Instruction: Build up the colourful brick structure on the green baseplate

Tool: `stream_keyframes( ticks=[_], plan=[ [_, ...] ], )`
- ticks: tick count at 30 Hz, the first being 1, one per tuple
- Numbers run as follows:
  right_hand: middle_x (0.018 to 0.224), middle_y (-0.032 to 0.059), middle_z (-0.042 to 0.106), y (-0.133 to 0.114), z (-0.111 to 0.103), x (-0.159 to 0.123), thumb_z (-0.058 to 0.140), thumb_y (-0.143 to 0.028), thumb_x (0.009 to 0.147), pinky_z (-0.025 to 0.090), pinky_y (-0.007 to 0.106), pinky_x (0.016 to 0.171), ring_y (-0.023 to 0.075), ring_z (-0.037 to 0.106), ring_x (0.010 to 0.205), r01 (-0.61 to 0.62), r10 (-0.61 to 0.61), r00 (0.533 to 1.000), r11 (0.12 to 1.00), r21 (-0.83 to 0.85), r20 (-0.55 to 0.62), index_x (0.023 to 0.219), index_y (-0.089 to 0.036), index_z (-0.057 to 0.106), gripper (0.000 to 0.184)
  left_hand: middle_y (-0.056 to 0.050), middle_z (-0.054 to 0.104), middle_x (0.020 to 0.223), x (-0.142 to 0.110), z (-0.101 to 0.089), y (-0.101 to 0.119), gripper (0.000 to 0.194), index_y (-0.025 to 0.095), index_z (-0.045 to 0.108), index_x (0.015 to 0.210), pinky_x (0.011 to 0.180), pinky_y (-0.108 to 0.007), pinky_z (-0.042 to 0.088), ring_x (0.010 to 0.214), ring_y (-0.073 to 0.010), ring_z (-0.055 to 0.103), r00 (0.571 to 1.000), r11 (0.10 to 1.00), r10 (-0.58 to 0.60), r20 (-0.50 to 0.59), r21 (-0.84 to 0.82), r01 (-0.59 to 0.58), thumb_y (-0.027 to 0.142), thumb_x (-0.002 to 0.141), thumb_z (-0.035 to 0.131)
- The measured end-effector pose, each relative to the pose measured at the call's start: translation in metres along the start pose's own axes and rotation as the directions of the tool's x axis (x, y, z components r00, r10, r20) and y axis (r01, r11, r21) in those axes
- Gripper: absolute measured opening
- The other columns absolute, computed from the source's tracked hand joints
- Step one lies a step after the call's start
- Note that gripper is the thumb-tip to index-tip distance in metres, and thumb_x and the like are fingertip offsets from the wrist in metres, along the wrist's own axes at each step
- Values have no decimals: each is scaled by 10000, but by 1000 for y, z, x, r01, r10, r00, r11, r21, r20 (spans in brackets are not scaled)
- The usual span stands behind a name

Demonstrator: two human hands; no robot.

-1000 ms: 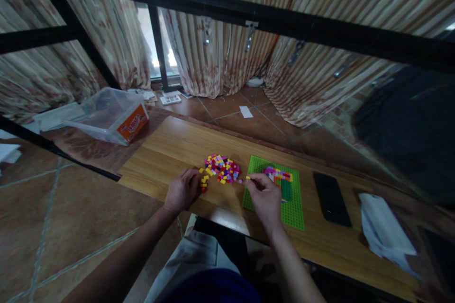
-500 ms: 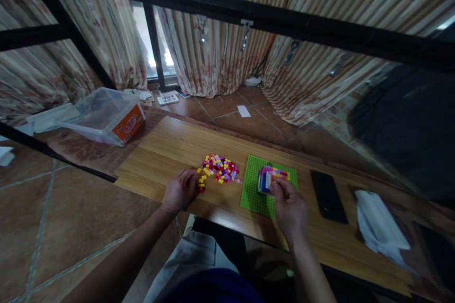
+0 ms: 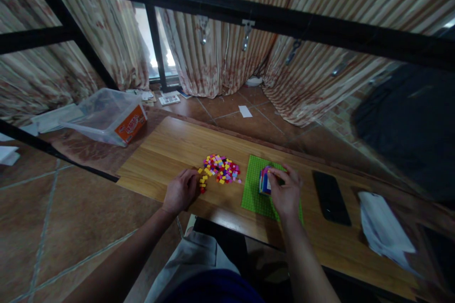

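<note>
A block of stacked toy bricks [image 3: 264,181], multicoloured with blue at the front, stands on a green studded baseplate [image 3: 252,199]. My right hand [image 3: 287,191] reaches over it, thumb and fingers bent together at its top; they hide much of the block and whatever they pinch. My left hand [image 3: 180,191] rests on the table with its fingers curled together, beside a short line of yellow bricks [image 3: 203,180] ending in a red one. What it holds, if anything, is hidden. Beyond lies a loose pile of small bricks [image 3: 222,169] in pink, yellow, red and white.
The wooden table [image 3: 170,142] also bears a black phone [image 3: 331,197] and a white plastic-like packet [image 3: 386,227] on the right. A clear plastic box [image 3: 103,116] with an orange label stands at the far left. A black metal frame [image 3: 227,9] crosses ahead, before curtains.
My right hand has shifted over the brick block, its fingers now covering more of the top. My left hand stays by the yellow bricks. The view has moved slightly.
</note>
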State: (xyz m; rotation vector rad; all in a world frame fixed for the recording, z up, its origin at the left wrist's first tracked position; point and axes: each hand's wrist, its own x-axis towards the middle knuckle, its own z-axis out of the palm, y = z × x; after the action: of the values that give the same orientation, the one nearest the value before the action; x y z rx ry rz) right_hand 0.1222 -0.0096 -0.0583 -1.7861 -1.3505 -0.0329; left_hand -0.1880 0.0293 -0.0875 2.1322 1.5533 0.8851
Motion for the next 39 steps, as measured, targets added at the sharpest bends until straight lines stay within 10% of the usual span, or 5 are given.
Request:
stream_keyframes(
  ticks=[39],
  plan=[
    [1019,115,715,7,-16,11,616,-465,771,462,431,898,248,631,953,-203,186,975,968,151,118,926,-173,732,351,-53,696,934,1,-4,6,230,222,638,928,757,-303,516,841,-193,663,1000,999,-20,10,25,20,293,938,419]
  ],
)
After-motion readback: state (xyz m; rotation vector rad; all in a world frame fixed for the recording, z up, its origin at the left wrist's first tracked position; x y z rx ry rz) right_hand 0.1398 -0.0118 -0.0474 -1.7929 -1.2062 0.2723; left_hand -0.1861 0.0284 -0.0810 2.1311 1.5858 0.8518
